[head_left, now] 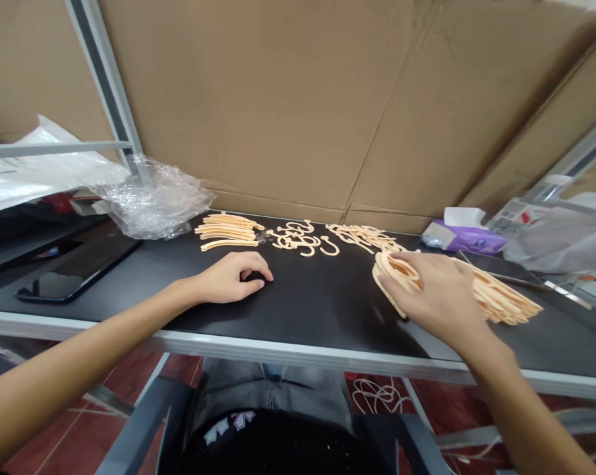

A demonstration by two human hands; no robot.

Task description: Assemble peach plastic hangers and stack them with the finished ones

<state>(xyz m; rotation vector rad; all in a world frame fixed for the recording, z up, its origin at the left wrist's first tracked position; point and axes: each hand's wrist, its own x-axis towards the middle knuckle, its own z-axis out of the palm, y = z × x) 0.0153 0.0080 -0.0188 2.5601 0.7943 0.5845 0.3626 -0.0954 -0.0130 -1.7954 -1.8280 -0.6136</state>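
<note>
My left hand (236, 277) rests on the black tabletop (302, 310), its fingers loosely bent, a gap between thumb and fingertips, and nothing in it. My right hand (439, 290) is wrapped over the rounded end of a stack of cream plastic hanger pieces (508, 297); the palm hides the stack's middle. Beyond my left hand lies a row of slim, curved cream strips (229, 229). Loose cream hooks (300, 239) are heaped at the back centre. To their right is a pile of thin cream pieces (360, 235), too small to make out exactly.
A black phone-like slab (80, 264) lies at the left beside crumpled clear plastic (154, 198). A purple tissue pack (469, 234) sits at the back right, with plastic bags (555, 231) beyond. Cardboard (278, 99) walls the back. A metal edge (288, 349) runs along the front.
</note>
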